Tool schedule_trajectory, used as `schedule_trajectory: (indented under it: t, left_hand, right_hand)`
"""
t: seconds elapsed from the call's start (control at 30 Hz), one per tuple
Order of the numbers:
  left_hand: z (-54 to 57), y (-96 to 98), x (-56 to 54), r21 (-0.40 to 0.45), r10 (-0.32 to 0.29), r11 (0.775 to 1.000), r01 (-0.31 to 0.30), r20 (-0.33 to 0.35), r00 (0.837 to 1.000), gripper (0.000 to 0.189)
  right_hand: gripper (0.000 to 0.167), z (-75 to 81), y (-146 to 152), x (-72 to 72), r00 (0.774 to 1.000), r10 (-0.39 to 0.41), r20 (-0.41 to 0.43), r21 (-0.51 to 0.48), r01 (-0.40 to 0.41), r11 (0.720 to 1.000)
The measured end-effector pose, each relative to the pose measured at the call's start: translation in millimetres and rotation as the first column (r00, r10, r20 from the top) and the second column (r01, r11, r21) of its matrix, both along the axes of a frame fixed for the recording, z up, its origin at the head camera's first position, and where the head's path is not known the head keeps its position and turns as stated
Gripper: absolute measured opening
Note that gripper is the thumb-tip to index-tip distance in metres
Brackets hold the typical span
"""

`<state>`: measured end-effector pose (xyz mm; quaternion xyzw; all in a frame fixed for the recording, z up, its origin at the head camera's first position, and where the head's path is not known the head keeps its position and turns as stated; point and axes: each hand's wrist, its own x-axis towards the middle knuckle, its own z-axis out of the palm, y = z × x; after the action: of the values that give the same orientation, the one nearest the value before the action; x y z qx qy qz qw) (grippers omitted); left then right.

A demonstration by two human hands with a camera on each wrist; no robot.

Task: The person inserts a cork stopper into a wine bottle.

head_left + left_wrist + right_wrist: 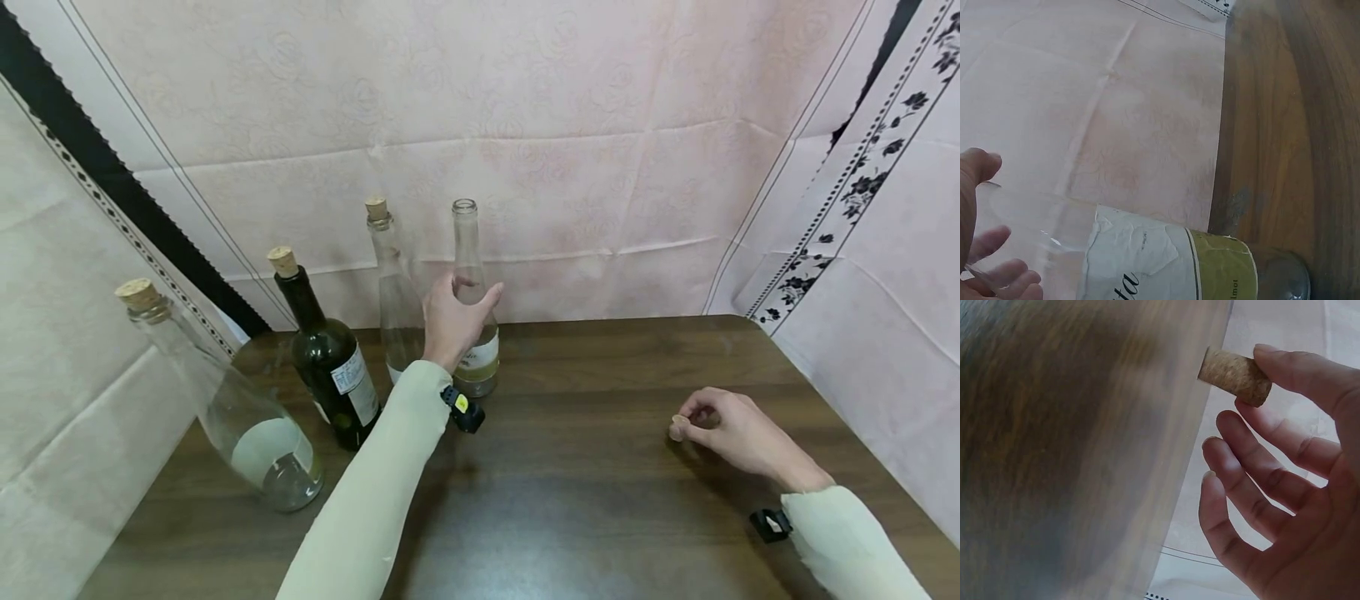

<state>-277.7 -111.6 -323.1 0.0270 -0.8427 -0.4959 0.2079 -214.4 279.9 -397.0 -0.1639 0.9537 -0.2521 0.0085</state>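
Observation:
My left hand [456, 321] is around the shoulder of an uncorked clear glass bottle [477, 371] standing upright near the table's back edge. Its thumb [984, 164] sticks out just off the glass in the left wrist view, while the other fingers show through the bottle. A white and olive label [1147, 253] wraps the lower part. Far to the right, over the table, my right hand [738, 433] pinches a cork [1235, 375] between thumb and index finger, its other fingers loosely bent.
Left of the left hand stand a corked clear bottle [399, 292], a dark green corked bottle [330, 350] and a large corked clear bottle [247, 417]. They share a brown wooden table [570, 500]. Pale patterned cloth [562, 167] hangs behind it.

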Motion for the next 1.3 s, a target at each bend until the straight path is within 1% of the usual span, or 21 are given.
schedule_trajectory:
  t: [0.17,0.33,0.47,0.57,0.83,1.0,1.1,1.3]
  left_hand:
    - [0.1,0.8,4.5,-0.002,-0.001,1.0,0.001,-0.001,1.0,0.054]
    - [-0.1,1.1,9.6,-0.035,-0.021,0.999,0.02,-0.019,1.0,0.047]
    - [-0.4,0.3,15.2,-0.054,-0.048,0.997,0.046,-0.039,0.998,0.045]
    - [-0.7,0.8,20.8,-0.066,-0.068,0.996,0.065,-0.037,0.997,0.045]
    - [-0.9,2.3,35.8,-0.093,-0.118,0.989,0.115,-0.035,0.992,0.045]
    - [-2.1,2.9,44.2,-0.1,-0.135,0.986,0.132,-0.027,0.99,0.043]
    - [-2.7,3.1,49.1,-0.106,-0.147,0.984,0.143,-0.028,0.989,0.042]
    - [-3.3,5.0,59.8,-0.119,-0.171,0.979,0.163,-0.056,0.984,0.036]
  right_hand:
    - [0.019,3.6,-1,1.3,0.999,0.002,-0.038,-0.005,-0.002,1.0]
    - [0.017,11.2,-7,4.7,0.997,-0.001,-0.082,-0.011,0.0,1.0]
    - [0.018,19.2,-13,7.9,0.988,-0.001,-0.152,-0.012,-0.001,1.0]
    - [0.017,25.7,-17,10.5,0.979,-0.001,-0.206,-0.015,-0.003,1.0]
    - [0.015,40.9,-29,16.1,0.942,0.034,-0.335,-0.047,-0.053,0.998]
    - [0.016,54.2,-37,22.4,0.923,0.047,-0.381,-0.047,-0.07,0.996]
    - [0.017,62.8,-42,26.7,0.916,0.061,-0.395,-0.057,-0.091,0.994]
    - [0.021,78.5,-52,35.2,0.897,0.102,-0.43,-0.06,-0.141,0.988]
